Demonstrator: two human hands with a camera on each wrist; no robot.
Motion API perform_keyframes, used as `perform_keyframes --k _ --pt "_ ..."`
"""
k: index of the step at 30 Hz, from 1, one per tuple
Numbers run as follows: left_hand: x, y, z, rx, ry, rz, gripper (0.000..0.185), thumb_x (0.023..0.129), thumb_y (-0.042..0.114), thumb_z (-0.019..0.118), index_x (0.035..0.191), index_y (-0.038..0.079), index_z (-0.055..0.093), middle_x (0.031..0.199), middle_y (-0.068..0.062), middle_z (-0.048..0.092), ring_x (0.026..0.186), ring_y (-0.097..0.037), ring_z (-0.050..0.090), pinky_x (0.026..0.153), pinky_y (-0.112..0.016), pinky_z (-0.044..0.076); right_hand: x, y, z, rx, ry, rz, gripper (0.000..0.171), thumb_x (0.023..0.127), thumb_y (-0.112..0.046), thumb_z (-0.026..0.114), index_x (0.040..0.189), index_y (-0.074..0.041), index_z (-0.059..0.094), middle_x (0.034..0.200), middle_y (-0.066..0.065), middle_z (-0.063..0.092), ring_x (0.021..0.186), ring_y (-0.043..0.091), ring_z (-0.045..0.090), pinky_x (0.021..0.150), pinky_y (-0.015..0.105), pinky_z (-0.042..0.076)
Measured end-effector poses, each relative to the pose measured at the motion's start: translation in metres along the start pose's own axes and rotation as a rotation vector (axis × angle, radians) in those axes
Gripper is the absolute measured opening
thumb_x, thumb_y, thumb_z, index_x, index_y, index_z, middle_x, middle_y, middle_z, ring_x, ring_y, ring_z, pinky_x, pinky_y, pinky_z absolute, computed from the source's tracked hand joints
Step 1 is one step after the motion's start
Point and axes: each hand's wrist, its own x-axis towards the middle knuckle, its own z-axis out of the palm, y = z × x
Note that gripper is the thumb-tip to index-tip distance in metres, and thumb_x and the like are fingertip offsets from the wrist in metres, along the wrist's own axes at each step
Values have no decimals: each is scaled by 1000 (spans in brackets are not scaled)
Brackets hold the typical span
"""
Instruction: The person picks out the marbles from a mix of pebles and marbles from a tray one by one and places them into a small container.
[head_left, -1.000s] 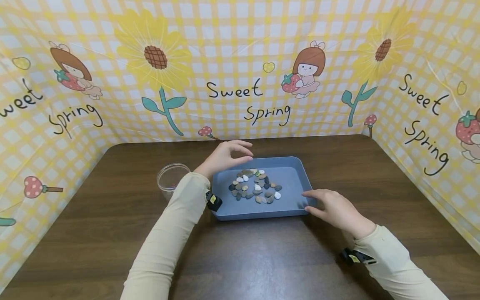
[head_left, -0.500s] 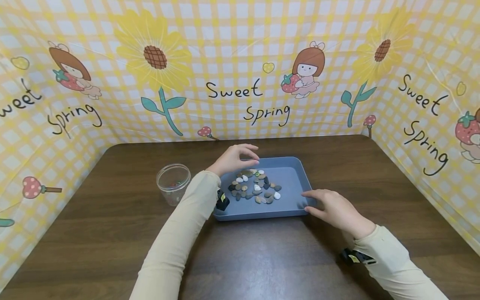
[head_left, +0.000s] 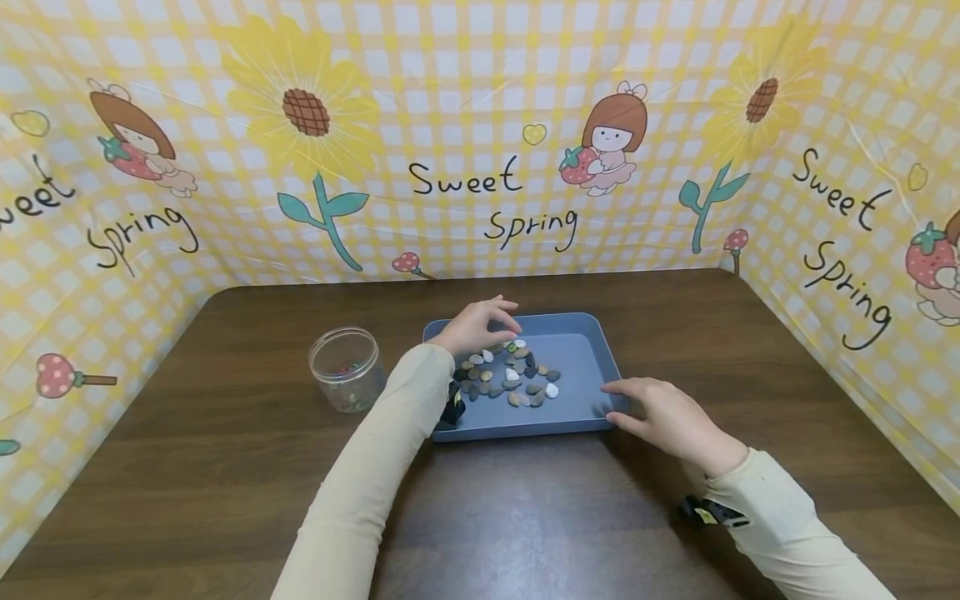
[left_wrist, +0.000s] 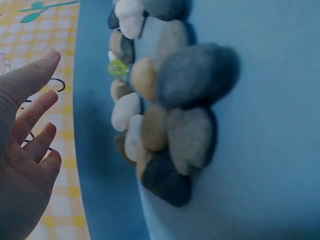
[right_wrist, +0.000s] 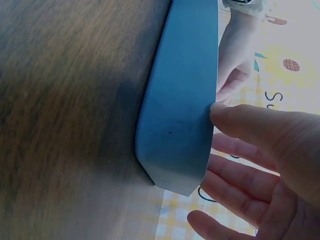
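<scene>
Left hand (head_left: 476,327) has slid from frame centre down onto the pebbles (head_left: 510,377), fingers loosely spread, while the flat right hand (head_left: 660,414) steadies the tray (head_left: 577,417).

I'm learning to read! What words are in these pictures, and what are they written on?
"Sweet Spring": on the yellow checked backdrop behind the table, and again on its right side.
"weet Spring": on its left side, first letter cut off.
Yellow tags on the wrist straps: too small to read.

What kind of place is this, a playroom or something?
Probably a small tabletop craft or play corner: a brown table, walled by a "Sweet Spring" sunflower backdrop, with a blue tray of pebbles and a clear jar.
</scene>
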Motion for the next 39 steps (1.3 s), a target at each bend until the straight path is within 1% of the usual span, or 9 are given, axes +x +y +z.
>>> perform_keyframes --k 4,9,16,27,35,39 --pt "1 -3 3 45 -9 -14 21 90 20 62 106 9 70 148 -7 39 147 -23 10 119 -50 6 0 0 0 1 3 -4 36 83 -18 70 114 -2 65 111 13 69 103 29 64 87 45 51" --pt "2 -7 7 76 -4 -17 19 89 20 63 104 10 71 149 -8 38 147 -25 10 120 -45 4 -1 0 -1 0 7 -4 35 83 -18 70 114 -3 65 111 13 69 103 29 64 87 45 52" --pt "5 -9 14 126 13 -35 17 88 19 65 101 11 72 150 -6 37 147 -26 10 120 -42 2 -1 -1 -1 3 5 1 35 83 -18 70 114 -3 65 111 12 69 103 28 64 87 45 52" --pt "7 -8 18 236 4 -61 16 85 18 68 99 14 73 149 -6 39 146 -28 14 120 -41 5 -1 0 0 -2 3 -1 35 83 -19 69 114 -3 65 111 12 69 103 28 64 87 45 51" --pt "4 -5 18 255 8 -56 13 84 16 69 96 11 74 147 -10 40 146 -28 18 120 -40 6 -1 -1 1 -7 0 6 36 83 -18 69 115 -2 65 111 13 68 103 28 64 87 45 51" --pt "3 -3 17 226 7 -59 13 86 16 67 96 11 73 148 -11 40 146 -28 17 120 -40 5 -1 -1 2 -3 -4 11 36 83 -19 69 115 -2 65 112 13 68 103 28 64 87 45 51"
